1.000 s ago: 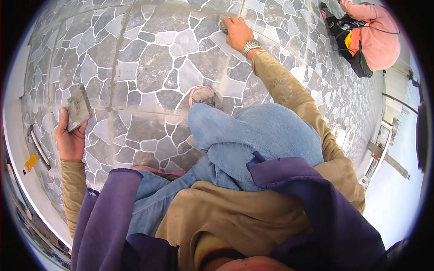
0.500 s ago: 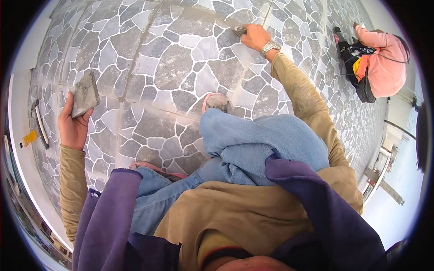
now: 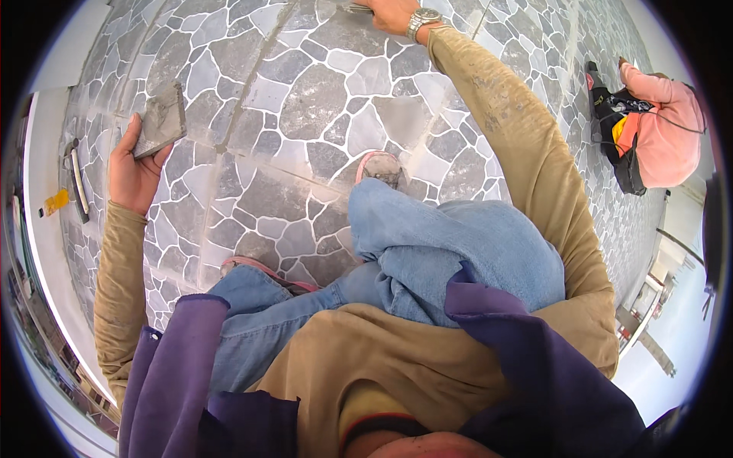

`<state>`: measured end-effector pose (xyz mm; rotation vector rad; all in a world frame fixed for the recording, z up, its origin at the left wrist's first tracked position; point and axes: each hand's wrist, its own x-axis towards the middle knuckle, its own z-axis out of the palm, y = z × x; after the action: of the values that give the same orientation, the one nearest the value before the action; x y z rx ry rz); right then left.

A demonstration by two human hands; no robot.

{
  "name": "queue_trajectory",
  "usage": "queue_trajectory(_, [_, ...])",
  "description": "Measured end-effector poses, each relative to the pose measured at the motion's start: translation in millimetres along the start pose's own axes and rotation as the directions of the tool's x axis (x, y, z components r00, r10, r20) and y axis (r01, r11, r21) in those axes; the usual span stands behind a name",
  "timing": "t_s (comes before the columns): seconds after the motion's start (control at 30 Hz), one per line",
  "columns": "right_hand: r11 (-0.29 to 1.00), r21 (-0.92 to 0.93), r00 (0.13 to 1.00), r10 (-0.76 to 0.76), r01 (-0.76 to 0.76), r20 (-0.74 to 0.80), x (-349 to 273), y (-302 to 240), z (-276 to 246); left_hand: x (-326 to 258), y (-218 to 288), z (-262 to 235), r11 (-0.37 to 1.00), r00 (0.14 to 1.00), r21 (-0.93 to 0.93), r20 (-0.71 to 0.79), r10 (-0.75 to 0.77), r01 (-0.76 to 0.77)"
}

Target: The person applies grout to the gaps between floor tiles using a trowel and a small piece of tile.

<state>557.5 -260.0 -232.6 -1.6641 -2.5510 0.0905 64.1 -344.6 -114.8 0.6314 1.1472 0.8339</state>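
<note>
My left hand [image 3: 134, 177] is closed on a flat, square-cornered grey slab [image 3: 162, 120], caked with what looks like mortar or grout, tilted above the floor. Far ahead, at the picture's upper edge, my right hand [image 3: 394, 15] grips a thin grey metal tool [image 3: 359, 8], low over or on the paving. The top edge cuts off part of that hand, and the tool's exact kind cannot be made out. Beneath both hands lies a stone-patterned tile floor [image 3: 313, 103] with white lines between the grey shapes and straight, duller joints.
A hammer-like tool with a pale handle [image 3: 79, 183] and a yellow object [image 3: 56, 201] lie at the left beside a white ledge [image 3: 47, 145]. A person in a pink top [image 3: 668, 137] crouches at the right. My pink-edged shoes [image 3: 379, 168] rest on the tiles.
My right hand has moved farther ahead and to the left with the metal tool. My left hand and the slab sit slightly higher and farther right in the picture; the view has shifted a little.
</note>
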Motion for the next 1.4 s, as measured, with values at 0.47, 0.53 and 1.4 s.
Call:
queue_trajectory(0.47, [0.976, 0.061, 0.962, -0.217, 0.209, 0.169, 22, 53, 22, 51, -40, 73, 0.979, 0.977, 0.133, 0.126, -0.171, 0.155])
queue_trajectory(0.53, [0.974, 0.031, 0.954, -0.227, 0.225, 0.195, -16, 72, 12, 44, -43, 68, 0.977, 0.975, 0.134, 0.126, -0.183, 0.166])
queue_trajectory(1.4, [-0.344, 0.931, 0.666, 0.668, -0.119, 0.332, -202, 37, -49, 44, -67, 134, 0.941, 0.913, 0.018, 0.234, -0.333, 0.339])
